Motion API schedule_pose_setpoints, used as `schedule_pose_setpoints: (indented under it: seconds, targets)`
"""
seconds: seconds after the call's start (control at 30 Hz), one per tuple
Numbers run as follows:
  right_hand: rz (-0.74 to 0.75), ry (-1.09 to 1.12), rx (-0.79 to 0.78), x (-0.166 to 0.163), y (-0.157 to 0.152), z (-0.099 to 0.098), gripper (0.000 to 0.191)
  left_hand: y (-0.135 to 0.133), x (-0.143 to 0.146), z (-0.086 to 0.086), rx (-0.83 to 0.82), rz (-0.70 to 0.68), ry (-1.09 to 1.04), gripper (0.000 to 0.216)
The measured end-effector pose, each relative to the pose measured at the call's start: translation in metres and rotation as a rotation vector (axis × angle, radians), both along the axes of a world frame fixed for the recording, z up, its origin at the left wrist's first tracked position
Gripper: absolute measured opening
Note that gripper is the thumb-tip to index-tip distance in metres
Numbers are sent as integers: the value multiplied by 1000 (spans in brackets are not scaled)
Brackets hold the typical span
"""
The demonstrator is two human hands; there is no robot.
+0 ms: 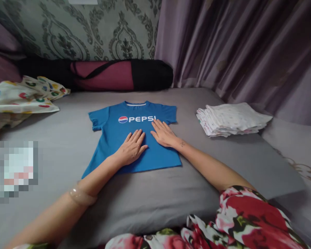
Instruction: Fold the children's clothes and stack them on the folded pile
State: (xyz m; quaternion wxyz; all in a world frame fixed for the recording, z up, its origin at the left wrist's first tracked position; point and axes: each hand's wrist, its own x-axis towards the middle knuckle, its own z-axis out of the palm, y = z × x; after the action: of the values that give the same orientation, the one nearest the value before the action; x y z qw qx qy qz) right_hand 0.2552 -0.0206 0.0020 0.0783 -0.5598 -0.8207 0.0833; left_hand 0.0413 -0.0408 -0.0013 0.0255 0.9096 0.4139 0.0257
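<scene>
A blue, short-sleeved fabric T-shirt point(150, 157) lies spread flat, unfolded, on the grey-sheeted bed point(150, 193) (white patterned cloths point(233, 119), already folded, sit stacked rightward). Left hand point(132, 148) and right hand point(163, 134) rest palm-down on it, fingers straight, gripping nothing.

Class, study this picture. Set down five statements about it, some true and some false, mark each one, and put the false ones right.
1. The left hand and the right hand both rest on the blue, short-sleeved fabric T-shirt. True.
2. The pale, glossy, ring-shaped bangle circles the right forearm. False: it circles the left forearm.
3. The stack of folded white patterned cloth lies to the right of the T-shirt. True.
4. The T-shirt is folded in half. False: it is spread out, a sleeve showing at each side.
5. The long maroon-and-black bag lies beyond the T-shirt. True.
</scene>
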Motion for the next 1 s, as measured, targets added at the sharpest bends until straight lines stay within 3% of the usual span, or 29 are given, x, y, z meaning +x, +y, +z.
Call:
schedule_pose_setpoints:
  seconds: [0.13,0.27,0.53,0.63,0.87,1.0]
  targets:
    - [66,-23,-3,10,-34,6,63,-32,-16,9,-89,-33,-19,65]
    - [130,-39,-44,26,-65,12,61,-44,-42,14,-135,-1,-39,67]
    - [120,-50,-94,47,-79,10,59,-46,-116,1,-82,362,-2,65]
    - [112,-45,-102,47,-80,10,58,-51,-133,-2,-80,419,9,66]
    - [92,-22,-131,43,-83,17,58,-29,-135,13,44,377,31,55]
    - [90,-1,-143,44,-83,17,58,-14,-130,7,31,329,16,59]
